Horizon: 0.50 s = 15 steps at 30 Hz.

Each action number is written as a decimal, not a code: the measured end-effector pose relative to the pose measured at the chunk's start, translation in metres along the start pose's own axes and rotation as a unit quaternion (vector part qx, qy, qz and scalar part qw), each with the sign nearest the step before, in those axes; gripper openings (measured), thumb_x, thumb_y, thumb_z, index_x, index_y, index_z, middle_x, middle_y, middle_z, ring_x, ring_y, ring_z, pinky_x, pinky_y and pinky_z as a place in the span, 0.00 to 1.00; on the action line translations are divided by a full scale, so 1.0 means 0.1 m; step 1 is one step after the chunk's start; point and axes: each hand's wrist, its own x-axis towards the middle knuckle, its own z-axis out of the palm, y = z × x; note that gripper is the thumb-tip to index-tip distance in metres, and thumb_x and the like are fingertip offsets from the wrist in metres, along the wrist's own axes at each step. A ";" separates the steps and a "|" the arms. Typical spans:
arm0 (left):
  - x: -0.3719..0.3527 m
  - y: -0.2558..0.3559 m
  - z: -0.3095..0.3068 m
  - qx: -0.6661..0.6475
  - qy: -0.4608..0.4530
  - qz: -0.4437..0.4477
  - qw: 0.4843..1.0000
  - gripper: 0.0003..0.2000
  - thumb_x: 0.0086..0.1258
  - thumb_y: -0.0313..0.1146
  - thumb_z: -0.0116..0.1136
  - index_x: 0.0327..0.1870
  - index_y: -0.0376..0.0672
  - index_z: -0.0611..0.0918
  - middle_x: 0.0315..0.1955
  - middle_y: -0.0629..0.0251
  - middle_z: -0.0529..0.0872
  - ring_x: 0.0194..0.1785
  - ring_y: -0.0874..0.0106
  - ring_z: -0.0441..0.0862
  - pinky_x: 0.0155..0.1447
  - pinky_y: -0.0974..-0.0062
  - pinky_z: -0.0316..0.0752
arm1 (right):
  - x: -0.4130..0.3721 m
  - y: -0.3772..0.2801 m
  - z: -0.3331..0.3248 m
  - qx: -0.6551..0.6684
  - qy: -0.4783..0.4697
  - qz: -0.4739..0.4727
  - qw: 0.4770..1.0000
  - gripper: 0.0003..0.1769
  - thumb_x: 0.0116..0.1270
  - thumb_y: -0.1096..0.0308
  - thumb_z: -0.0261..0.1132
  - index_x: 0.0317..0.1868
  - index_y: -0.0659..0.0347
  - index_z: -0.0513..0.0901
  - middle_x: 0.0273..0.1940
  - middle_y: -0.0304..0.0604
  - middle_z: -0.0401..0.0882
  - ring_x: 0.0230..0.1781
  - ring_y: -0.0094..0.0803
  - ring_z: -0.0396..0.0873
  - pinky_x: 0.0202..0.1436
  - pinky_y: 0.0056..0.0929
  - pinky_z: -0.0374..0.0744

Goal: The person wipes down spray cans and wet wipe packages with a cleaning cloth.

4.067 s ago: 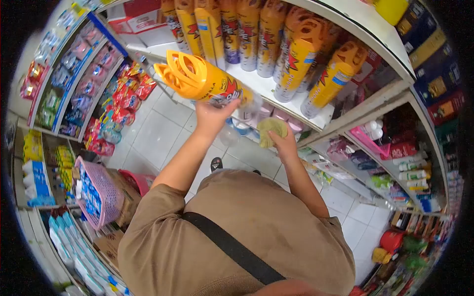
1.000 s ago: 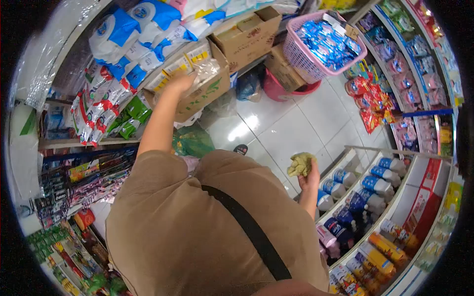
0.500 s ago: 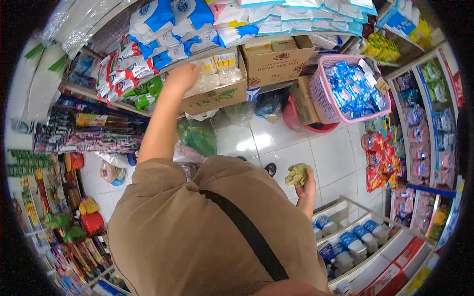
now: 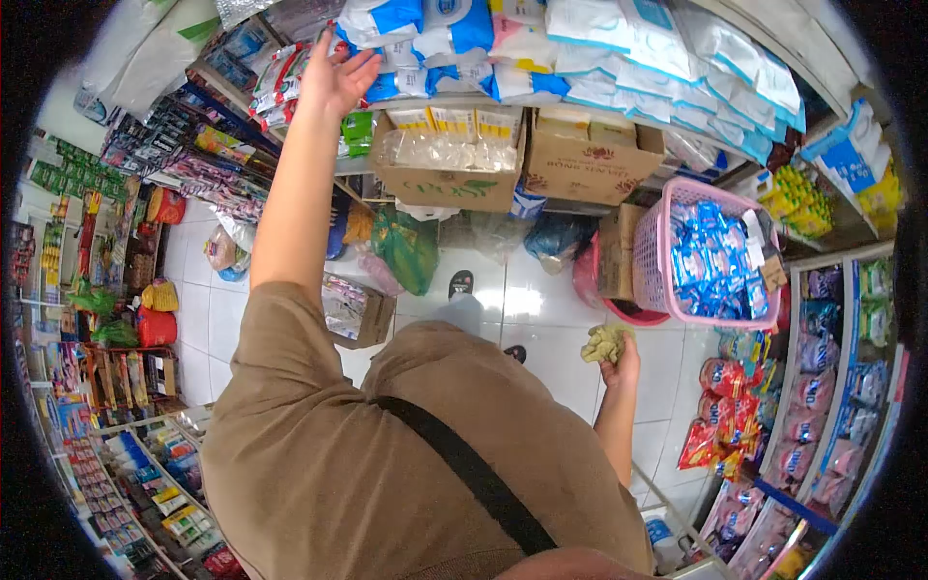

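My left hand (image 4: 338,82) reaches out over the shelf, palm up with its fingers spread and nothing in it. It is right beside the blue-and-white packets (image 4: 382,21) and the red-and-white packets (image 4: 280,79). Below and to its right stands an open cardboard box (image 4: 447,186) with yellow-and-white cartons and clear plastic packs in it. Low on the right, my right hand (image 4: 622,365) is closed around a crumpled yellowish-green cloth (image 4: 605,343), held above the tiled floor.
A second cardboard box (image 4: 596,169) sits beside the first. A pink basket (image 4: 655,253) of blue packets stands at the right, next to a pink tub (image 4: 587,275). A green bag (image 4: 404,253) and a small carton (image 4: 372,321) lie on the floor. Stocked shelves (image 4: 812,338) line the sides.
My left hand has lifted from the open box up to the shelf packets, and its fingers have spread. My right hand keeps the cloth. The view has shifted, and another foot shows.
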 end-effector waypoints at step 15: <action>0.29 -0.12 0.19 0.076 -0.130 -0.089 0.985 0.33 0.66 0.57 0.40 0.63 0.39 0.57 0.51 0.41 0.72 0.43 0.58 0.79 0.40 0.70 0.79 | 0.50 0.38 2.09 -0.101 -0.091 0.001 0.991 0.17 0.66 0.60 0.53 0.52 0.59 0.70 0.44 0.46 0.77 0.40 0.38 0.79 0.37 0.36 0.80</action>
